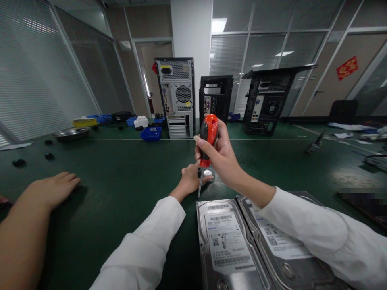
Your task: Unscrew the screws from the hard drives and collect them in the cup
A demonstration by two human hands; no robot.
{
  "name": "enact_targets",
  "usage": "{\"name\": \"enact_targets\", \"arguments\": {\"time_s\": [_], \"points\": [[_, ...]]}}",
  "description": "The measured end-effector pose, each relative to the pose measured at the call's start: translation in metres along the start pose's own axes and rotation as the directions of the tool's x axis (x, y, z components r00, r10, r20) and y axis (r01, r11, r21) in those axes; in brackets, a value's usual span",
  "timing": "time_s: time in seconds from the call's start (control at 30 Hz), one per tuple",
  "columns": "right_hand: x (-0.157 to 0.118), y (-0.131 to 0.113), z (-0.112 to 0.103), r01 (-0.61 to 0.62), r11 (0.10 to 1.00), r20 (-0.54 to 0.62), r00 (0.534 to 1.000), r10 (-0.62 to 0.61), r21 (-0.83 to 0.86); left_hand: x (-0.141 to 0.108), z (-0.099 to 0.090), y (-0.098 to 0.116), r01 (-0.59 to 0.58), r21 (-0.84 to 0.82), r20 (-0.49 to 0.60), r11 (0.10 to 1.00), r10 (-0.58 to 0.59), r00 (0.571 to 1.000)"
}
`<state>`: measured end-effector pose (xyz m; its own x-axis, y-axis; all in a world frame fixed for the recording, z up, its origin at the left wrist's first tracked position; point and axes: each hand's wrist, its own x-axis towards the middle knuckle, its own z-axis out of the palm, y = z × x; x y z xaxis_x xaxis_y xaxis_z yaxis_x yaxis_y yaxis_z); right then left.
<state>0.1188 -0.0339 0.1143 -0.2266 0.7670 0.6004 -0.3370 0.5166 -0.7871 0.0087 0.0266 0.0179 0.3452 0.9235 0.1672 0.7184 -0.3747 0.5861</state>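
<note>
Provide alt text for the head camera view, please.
A person's right hand holds a red-and-black screwdriver pointing down above a green table, the left hand close by. Two hard drives lie nearer; three computer cases stand beyond.

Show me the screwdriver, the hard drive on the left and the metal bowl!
Screwdriver (213,128), head view: on its handle.
Left hard drive (229,241), head view: on its label.
Metal bowl (71,135), head view: on its outer wall.

Right hand (223,155) holds a screwdriver (205,162) (tip down).
</note>
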Motion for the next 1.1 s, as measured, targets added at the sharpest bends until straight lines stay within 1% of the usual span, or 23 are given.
{"name": "enact_targets", "arguments": {"time_s": [0.23,0.5,0.8,0.97,1.1], "points": [[0.0016,0.0027,0.0019,-0.015,1.000,0.002,1.000,0.015,-0.011,0.0004,0.0010,-0.0003,0.012,0.026,-0.013,1.000,-0.011,1.000],[0.0042,0.0048,0.0010,-0.004,1.000,-0.008,1.000,0.004,-0.002,0.0011,0.0009,-0.0001,0.003,0.010,-0.001,1.000,-0.003,1.000],[0.0024,0.0050,0.0024,-0.023,1.000,-0.021,1.000,0.023,0.011,0.0004,0.0019,-0.0023,-0.016,-0.014,-0.023,1.000,0.016,1.000],[0.0025,0.0066,0.0014,0.006,0.999,0.013,1.000,-0.007,0.045,-0.0007,0.0008,0.0012,0.014,0.010,-0.011,1.000,-0.014,1.000],[0.0030,0.0092,0.0022,0.033,0.999,0.004,0.999,-0.033,0.024,-0.0002,0.0013,0.0027,0.034,0.020,-0.002,0.999,-0.034,0.999]]}}
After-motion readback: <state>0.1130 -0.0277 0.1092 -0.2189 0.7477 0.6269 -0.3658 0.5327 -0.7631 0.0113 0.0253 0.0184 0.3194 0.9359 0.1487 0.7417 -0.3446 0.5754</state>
